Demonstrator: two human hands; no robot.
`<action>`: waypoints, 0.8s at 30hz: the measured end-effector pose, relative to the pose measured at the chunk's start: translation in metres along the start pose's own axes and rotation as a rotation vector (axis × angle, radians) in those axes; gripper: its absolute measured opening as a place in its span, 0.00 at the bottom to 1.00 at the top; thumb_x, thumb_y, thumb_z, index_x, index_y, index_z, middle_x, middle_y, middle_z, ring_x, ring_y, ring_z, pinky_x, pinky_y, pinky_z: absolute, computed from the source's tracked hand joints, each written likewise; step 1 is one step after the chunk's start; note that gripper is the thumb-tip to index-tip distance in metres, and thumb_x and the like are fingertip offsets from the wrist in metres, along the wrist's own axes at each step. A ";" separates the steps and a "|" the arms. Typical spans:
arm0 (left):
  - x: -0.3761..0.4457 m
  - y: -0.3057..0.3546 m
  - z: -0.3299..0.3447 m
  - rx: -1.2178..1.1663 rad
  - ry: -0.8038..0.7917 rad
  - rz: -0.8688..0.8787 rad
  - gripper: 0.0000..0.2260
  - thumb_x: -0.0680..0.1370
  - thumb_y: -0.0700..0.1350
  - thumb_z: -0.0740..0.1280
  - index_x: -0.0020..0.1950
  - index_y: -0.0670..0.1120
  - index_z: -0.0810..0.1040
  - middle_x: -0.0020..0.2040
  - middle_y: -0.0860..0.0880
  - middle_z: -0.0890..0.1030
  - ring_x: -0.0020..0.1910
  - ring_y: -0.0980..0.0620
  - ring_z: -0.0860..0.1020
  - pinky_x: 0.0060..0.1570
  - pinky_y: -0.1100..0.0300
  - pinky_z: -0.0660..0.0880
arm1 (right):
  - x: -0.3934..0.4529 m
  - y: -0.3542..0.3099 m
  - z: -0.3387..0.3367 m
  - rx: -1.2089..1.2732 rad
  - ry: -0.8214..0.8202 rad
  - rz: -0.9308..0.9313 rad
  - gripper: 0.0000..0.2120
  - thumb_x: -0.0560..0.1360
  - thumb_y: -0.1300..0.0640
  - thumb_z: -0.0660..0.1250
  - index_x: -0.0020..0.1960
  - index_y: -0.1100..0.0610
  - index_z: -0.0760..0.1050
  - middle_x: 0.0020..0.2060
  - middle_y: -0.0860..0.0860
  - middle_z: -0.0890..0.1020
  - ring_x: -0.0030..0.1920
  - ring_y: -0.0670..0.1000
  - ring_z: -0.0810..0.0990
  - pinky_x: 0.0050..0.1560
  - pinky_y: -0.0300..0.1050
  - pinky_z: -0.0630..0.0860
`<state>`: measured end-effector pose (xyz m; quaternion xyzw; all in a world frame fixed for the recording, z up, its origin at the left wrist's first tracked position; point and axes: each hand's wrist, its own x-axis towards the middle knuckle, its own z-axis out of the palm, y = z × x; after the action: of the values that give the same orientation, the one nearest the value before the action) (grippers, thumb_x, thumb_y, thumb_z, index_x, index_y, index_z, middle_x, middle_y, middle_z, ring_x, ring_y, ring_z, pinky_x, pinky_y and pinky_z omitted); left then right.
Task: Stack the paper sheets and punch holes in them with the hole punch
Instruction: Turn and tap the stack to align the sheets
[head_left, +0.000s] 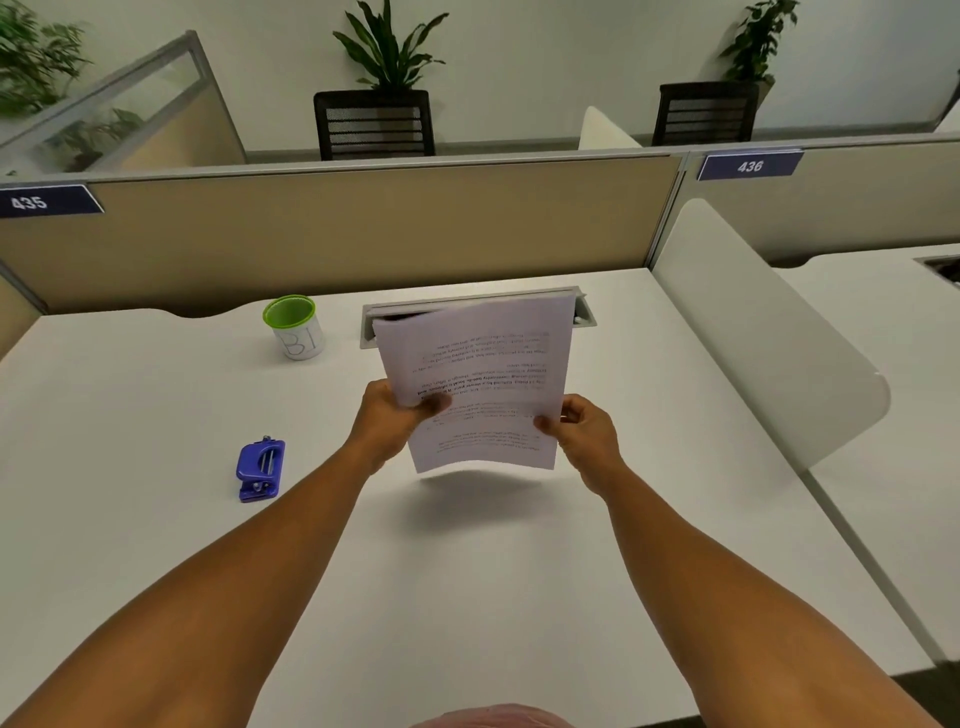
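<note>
Both hands hold a stack of white printed paper sheets upright above the middle of the white desk, its lower edge lifted off the surface. My left hand grips the stack's left edge with the thumb on the front page. My right hand pinches the lower right corner. The print faces me upside down. A blue hole punch lies on the desk to the left of my left forearm, apart from both hands.
A white cup with a green rim stands at the back left of the desk. A grey cable tray sits behind the sheets. A beige partition closes the back; a white divider stands on the right.
</note>
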<state>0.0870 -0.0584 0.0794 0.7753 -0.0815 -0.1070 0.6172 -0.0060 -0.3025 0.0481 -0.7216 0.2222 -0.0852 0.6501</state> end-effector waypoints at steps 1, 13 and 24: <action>-0.001 -0.003 0.000 0.013 -0.013 -0.005 0.14 0.72 0.45 0.77 0.55 0.56 0.80 0.52 0.54 0.84 0.49 0.51 0.82 0.45 0.53 0.81 | -0.002 0.001 0.001 -0.021 -0.013 0.001 0.10 0.72 0.62 0.74 0.50 0.51 0.79 0.49 0.47 0.85 0.50 0.51 0.83 0.52 0.46 0.81; 0.001 -0.002 -0.005 0.039 0.011 -0.029 0.11 0.73 0.46 0.75 0.51 0.59 0.80 0.49 0.58 0.83 0.46 0.54 0.81 0.36 0.65 0.77 | -0.007 -0.016 0.003 -0.101 0.000 -0.069 0.14 0.76 0.60 0.70 0.62 0.57 0.77 0.56 0.54 0.83 0.55 0.58 0.81 0.59 0.56 0.79; 0.002 -0.014 -0.008 0.065 -0.047 -0.086 0.15 0.75 0.45 0.74 0.62 0.50 0.81 0.55 0.51 0.84 0.51 0.48 0.82 0.50 0.53 0.79 | -0.002 -0.013 0.000 -0.119 -0.092 -0.059 0.14 0.76 0.59 0.71 0.61 0.51 0.77 0.54 0.47 0.82 0.52 0.54 0.81 0.51 0.49 0.80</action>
<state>0.0912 -0.0486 0.0675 0.7949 -0.0661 -0.1488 0.5844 -0.0048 -0.3011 0.0611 -0.7682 0.1754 -0.0575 0.6130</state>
